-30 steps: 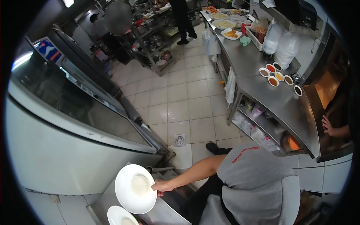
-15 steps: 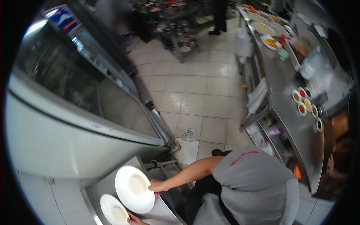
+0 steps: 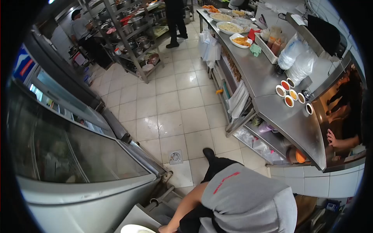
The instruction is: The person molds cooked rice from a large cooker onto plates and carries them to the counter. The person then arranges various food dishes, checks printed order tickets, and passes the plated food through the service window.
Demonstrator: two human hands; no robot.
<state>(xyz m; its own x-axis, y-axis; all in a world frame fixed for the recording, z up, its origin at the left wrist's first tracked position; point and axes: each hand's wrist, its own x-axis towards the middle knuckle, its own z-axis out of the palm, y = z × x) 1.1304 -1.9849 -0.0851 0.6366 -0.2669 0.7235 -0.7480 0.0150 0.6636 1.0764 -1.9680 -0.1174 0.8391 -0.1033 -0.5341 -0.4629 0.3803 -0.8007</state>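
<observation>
My right arm, in a grey short sleeve with red lettering, reaches down to the bottom edge. There my right hand (image 3: 166,229) is at the rim of a white wide-rimmed plate (image 3: 132,228) and appears to grip it; the frame edge cuts off the fingers. Only the plate's upper rim shows, above a steel surface (image 3: 134,217). My left hand is out of view, and so is the second white plate.
A glass-door fridge (image 3: 77,155) stands to the left. On the right, a steel counter (image 3: 268,81) bears filled plates, a white basket (image 3: 268,48) and several sauce cups (image 3: 288,101). Another person's hand (image 3: 331,138) rests at an opening beyond. A pot rack (image 3: 136,58) and people are farther back.
The view has swung up and to the right. Both plates and my hands have shifted down in it; the second plate and my left hand have left the frame.
</observation>
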